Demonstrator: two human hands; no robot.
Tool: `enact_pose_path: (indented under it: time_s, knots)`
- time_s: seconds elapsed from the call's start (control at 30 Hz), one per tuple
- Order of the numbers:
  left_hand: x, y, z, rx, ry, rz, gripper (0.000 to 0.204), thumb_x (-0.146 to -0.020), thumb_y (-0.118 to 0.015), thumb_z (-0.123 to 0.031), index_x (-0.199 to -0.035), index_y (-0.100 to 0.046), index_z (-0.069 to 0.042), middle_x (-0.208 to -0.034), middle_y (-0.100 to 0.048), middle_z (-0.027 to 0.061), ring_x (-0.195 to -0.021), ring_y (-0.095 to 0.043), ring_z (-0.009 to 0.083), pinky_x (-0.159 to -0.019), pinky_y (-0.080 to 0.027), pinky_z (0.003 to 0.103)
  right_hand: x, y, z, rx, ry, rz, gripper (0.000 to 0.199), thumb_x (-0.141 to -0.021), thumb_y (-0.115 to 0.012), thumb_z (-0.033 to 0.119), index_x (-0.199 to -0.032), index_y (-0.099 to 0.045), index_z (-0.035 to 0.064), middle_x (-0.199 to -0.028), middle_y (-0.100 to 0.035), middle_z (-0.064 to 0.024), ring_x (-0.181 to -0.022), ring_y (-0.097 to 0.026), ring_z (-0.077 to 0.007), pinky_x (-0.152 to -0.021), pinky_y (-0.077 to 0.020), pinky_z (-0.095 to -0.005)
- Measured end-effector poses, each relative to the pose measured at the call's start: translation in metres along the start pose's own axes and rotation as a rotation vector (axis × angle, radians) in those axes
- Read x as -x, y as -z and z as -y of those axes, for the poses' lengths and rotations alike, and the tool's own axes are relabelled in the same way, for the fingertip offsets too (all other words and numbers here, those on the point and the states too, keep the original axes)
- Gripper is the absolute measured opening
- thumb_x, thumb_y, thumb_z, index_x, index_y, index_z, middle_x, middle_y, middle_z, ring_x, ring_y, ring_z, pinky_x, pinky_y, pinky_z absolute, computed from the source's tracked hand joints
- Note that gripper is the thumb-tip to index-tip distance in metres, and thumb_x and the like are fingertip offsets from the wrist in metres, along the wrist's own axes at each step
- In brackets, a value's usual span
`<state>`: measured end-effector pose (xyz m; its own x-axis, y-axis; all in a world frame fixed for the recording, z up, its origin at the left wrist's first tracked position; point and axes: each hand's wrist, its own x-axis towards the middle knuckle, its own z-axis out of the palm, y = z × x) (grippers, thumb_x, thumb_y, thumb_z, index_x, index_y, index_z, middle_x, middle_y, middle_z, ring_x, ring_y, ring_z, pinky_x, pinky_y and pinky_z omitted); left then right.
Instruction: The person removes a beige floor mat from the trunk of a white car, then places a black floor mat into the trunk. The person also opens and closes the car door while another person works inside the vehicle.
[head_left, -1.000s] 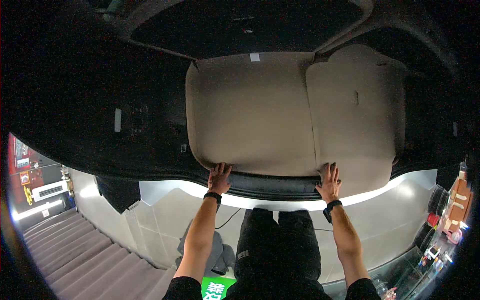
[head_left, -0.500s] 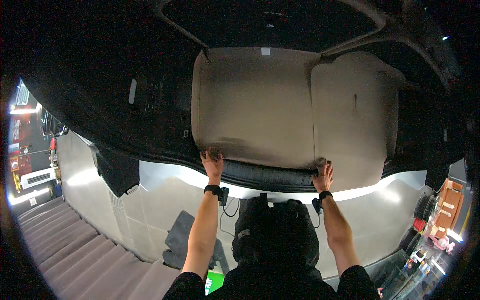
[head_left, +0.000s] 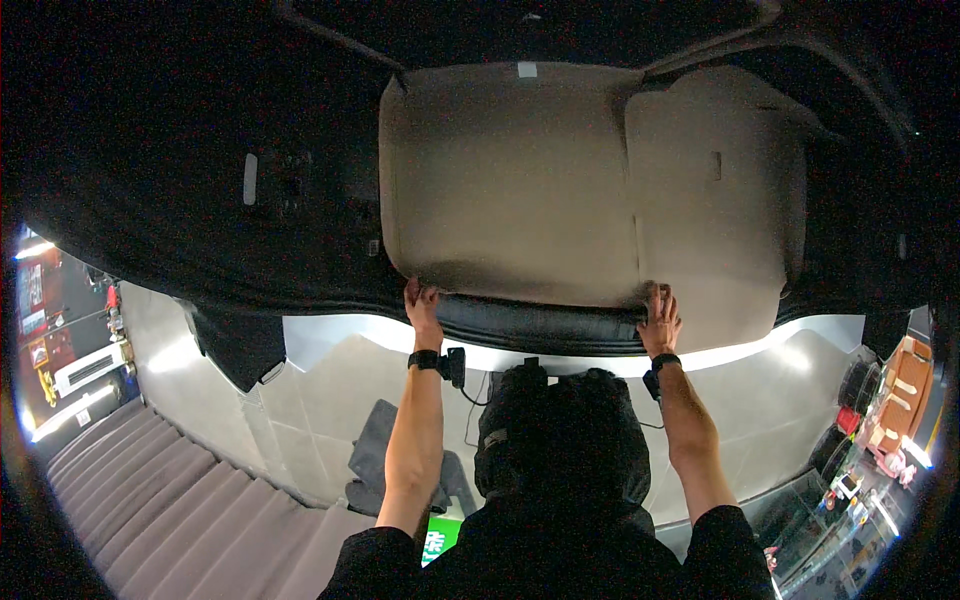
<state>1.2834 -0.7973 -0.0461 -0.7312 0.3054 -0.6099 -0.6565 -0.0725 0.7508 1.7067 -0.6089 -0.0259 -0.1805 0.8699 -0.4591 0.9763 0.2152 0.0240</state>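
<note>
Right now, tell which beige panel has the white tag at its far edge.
The left panel: the white tag sits at its far edge. The right panel shows only a dark mark.

Fingertips of both hands [head_left: 424, 312] [head_left: 660, 324] dim, blurred

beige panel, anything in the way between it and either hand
Nothing visible: the left hand and right hand both reach the near edge of the beige panel; a black strip lies between the hands.

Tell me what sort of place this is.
Probably a car workshop or showroom: in view are a black-trimmed vehicle interior with a beige, matte two-part panel, a glossy white, curved bumper-like edge and a pale grey tiled floor.
</note>
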Motion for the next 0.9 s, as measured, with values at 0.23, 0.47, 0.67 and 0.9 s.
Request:
enact_pose_path:
  time_s: [0.23,0.47,0.67,0.9]
  knots:
    - [0.009,0.006,-0.018,-0.158,0.067,0.421,0.055,-0.081,-0.059,-0.006,-0.132,-0.042,-0.013,-0.123,-0.055,0.0055,-0.11,-0.052,0.019,-0.096,-0.035,0.036,-0.007,0.008,0.004,0.079,0.025,0.04,0.108,-0.069,-0.077,0.021,-0.145,-0.001,0.028,-0.151,-0.003,-0.0105,-0.137,-0.014,-0.0308,-0.098,-0.0309,-0.0619]
    - [0.026,-0.001,-0.005,0.078,0.136,0.332,0.058,-0.082,-0.062,-0.014,-0.136,-0.039,-0.019,-0.144,-0.03,0.0004,-0.122,-0.042,0.0205,-0.096,-0.037,0.032,-0.011,-0.017,0.014,0.119,-0.037,-0.027,0.104,-0.073,-0.07,0.014,-0.145,0.004,0.029,-0.15,-0.002,-0.0179,-0.136,-0.011,-0.0389,-0.096,-0.0352,-0.0559]
    - [0.025,-0.006,-0.006,-0.014,-0.001,0.242,0.059,-0.081,-0.051,0.008,-0.133,-0.04,-0.016,-0.138,-0.033,-0.0006,-0.111,-0.048,0.0216,-0.096,-0.039,0.032,-0.008,-0.008,0.01,0.079,0.099,0.053,0.088,-0.077,-0.054,0.011,-0.146,-0.001,0.0221,-0.149,-0.001,-0.0242,-0.133,-0.018,-0.046,-0.099,-0.032,-0.058]
    - [0.011,-0.01,-0.024,-0.192,0.242,0.535,0.06,-0.078,-0.059,0.0,-0.134,-0.045,-0.016,-0.084,-0.058,-0.0039,-0.072,-0.052,0.0068,-0.081,-0.045,0.023,-0.003,-0.006,0.013,0.207,0.068,0.025,0.1,-0.074,-0.068,0.017,-0.146,0.002,0.0273,-0.149,-0.009,-0.0194,-0.133,-0.021,-0.0375,-0.096,-0.036,-0.0533]
